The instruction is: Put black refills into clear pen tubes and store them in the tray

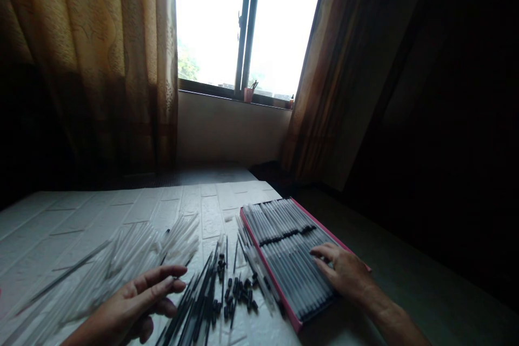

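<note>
My left hand [140, 303] hovers over the near part of the table with its fingers apart, holding nothing. It is between a spread of clear plastic tubes [133, 248] and a pile of thin dark refills [203, 297]. My right hand [340, 267] is over the right side of a pink-edged box [270, 275]; its thumb and forefinger are apart with nothing seen between them. Two rows of pens [295, 262] lie side by side in the box. Small black caps [243, 292] are scattered left of the box.
The white brick-patterned table [211, 203] reaches back toward a wall under a window. A pink cup [248, 94] with dark sticks stands on the sill. Curtains [138, 65] hang at both sides; the right side is dark.
</note>
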